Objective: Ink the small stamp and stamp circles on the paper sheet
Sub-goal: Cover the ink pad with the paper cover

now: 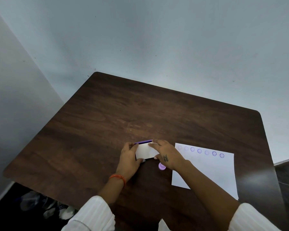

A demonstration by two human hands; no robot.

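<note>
A small ink pad box (145, 150) with a white lid and a purple far edge lies on the dark wooden table (123, 114). My left hand (129, 157) grips its left side and my right hand (167, 155) grips its right side. The small lilac stamp (161, 166) stands on the table just under my right wrist, partly hidden. To the right lies the white paper sheet (207, 172), with a row of several purple stamped circles (199, 150) along its far edge; some are faint.
The table sits against a pale wall, its far left corner rounded. Dark floor with some clear plastic items (45, 205) shows beyond the table's left front edge. White sleeves cover both forearms near the frame's bottom.
</note>
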